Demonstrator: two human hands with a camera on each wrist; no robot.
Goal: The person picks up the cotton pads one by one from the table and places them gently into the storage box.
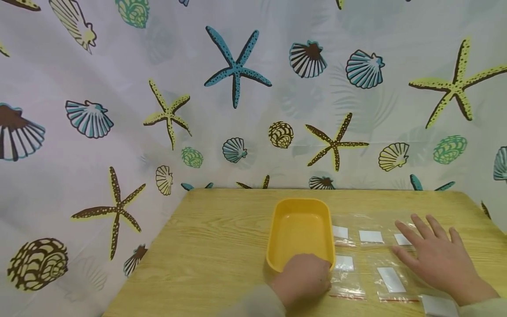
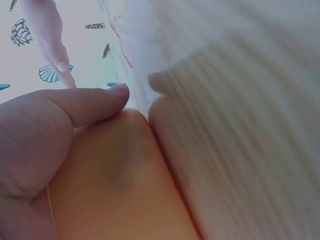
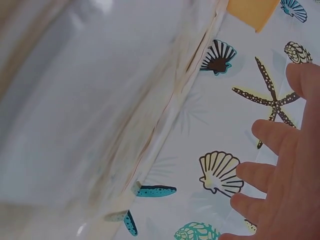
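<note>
A shallow yellow plastic tray [image 1: 299,231] lies on the table, its inside bare. My left hand [image 1: 306,278] grips its near right corner with curled fingers. The left wrist view has the thumb [image 2: 97,106] along the edge of the tray [image 2: 115,170]. To the right of the tray, small clear zip bags with white labels lie in two rows; one bag [image 1: 390,279] is between my hands. With fingers straight and spread, my right hand [image 1: 439,259] hovers over the right-hand bags and holds nothing. Its spread fingers [image 3: 272,137] show in the right wrist view.
The wood-grain table [image 1: 214,246] extends left of the tray. A white curtain [image 1: 253,119] printed with starfish and shells hangs behind the table and at its sides. Near the table's front right lies another white label [image 1: 439,304], partly under my right wrist.
</note>
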